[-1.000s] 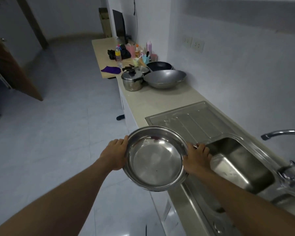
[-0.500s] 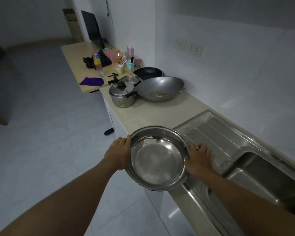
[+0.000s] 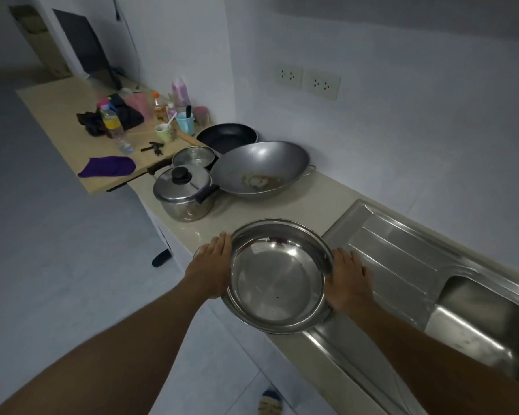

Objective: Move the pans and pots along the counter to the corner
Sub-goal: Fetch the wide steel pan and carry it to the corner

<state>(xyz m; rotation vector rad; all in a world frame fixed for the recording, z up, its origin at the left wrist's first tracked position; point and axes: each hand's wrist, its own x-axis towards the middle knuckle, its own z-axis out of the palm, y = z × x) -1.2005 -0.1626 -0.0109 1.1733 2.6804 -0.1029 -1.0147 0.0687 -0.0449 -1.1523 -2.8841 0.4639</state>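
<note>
Both forearms are bare, no sleeves in sight. Left hand (image 3: 213, 262) and right hand (image 3: 346, 278) wear no gloves. A patterned slipper (image 3: 270, 402) covers one foot.

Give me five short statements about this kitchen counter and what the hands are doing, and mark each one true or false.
1. Both hands hold the steel bowl, the left hand on its left rim and the right hand on its right rim. True.
2. The steel bowl is full of water. False: it looks empty and dry.
3. The lidded pot stands on the counter in front of the wok. True.
4. The wok is spotless inside. False: some residue sits at its bottom.
5. The black frying pan lies in the sink. False: it sits on the counter behind the wok, near the wall.
</note>
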